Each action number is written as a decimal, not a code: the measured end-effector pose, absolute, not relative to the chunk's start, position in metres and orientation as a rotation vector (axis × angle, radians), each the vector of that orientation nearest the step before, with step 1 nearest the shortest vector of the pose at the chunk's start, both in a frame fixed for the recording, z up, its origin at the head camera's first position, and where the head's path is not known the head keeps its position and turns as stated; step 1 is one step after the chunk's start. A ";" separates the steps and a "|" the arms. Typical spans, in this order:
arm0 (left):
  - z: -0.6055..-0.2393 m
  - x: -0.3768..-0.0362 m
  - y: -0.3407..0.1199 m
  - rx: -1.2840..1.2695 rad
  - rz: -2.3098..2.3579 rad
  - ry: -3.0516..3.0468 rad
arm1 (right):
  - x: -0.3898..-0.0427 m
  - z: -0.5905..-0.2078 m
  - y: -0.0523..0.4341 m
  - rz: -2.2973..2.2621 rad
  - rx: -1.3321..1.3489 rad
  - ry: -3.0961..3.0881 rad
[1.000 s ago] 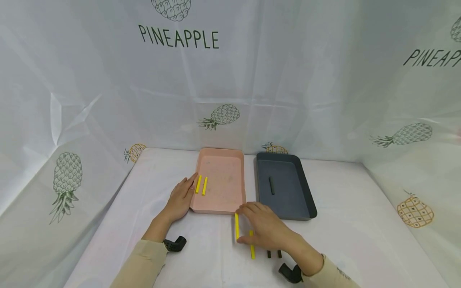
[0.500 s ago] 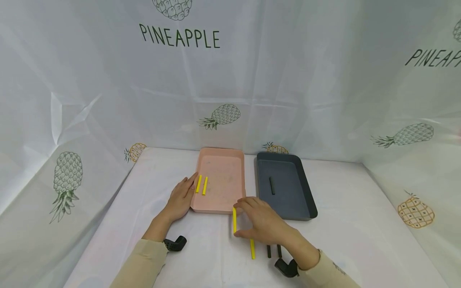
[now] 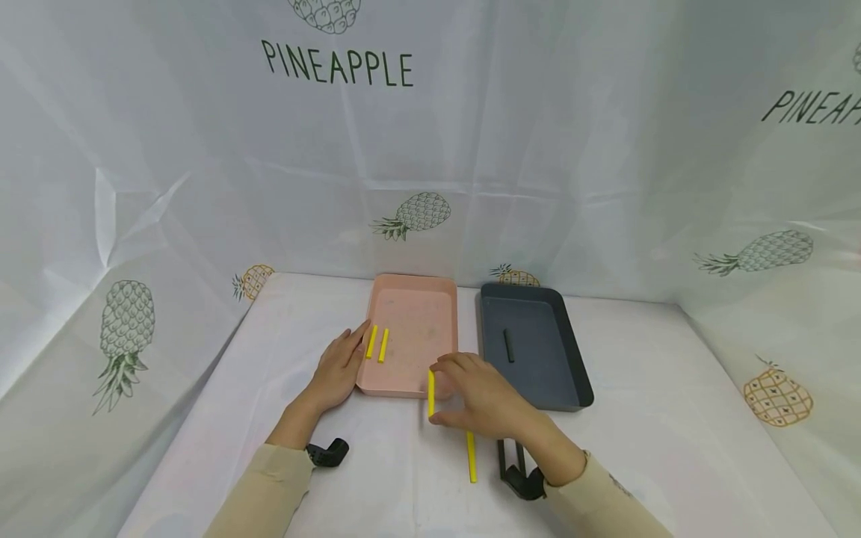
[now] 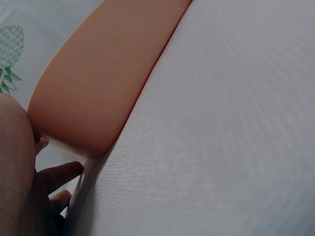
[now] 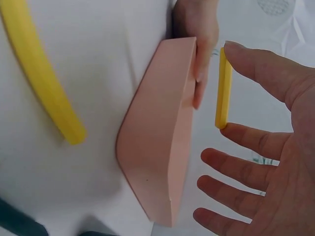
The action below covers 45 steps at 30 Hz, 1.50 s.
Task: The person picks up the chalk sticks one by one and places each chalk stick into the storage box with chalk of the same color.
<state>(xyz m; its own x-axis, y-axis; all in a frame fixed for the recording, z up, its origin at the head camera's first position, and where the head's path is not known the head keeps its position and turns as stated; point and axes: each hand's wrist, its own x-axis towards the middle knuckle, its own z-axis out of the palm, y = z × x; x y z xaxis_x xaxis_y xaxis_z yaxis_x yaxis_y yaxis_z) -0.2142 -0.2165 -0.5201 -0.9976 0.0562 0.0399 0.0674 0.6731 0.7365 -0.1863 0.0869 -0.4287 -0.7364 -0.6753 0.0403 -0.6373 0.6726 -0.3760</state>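
- Yellow plastic stick [image 3: 431, 393] is pinched end to end between thumb and forefinger of the right hand [image 3: 487, 403], upright over the near rim of the pink rectangular tray [image 3: 440, 299].
- Left hand [image 3: 339, 366] lies flat, grip relaxed, against that tray's left edge.
- Dark grey tray [image 3: 565, 351] stands just beside; white surface [image 3: 673, 418] lies bare to its right.

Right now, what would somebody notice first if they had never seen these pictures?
Probably the right hand, pinching a yellow stick by its ends just above the near edge of the pink tray. Next, the left hand resting flat against that tray's left side, and the dark grey tray beside it holding one black stick.
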 end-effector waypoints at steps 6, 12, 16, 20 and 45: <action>-0.522 -0.215 -0.217 -0.105 -1.258 -2.856 | -0.193 -0.424 0.080 -0.601 -1.112 2.760; -0.521 -0.213 -0.216 -0.083 -1.271 -2.858 | -0.198 -0.423 0.076 -0.604 -1.115 2.755; -0.521 -0.213 -0.215 -0.080 -1.269 -2.862 | -0.201 -0.421 0.073 -0.604 -1.097 2.750; -0.522 -0.213 -0.216 -0.085 -1.265 -2.864 | -0.206 -0.421 0.071 -0.602 -1.090 2.745; -0.520 -0.214 -0.218 -0.129 -1.267 -2.851 | -0.239 -0.427 0.048 -0.668 -1.081 2.696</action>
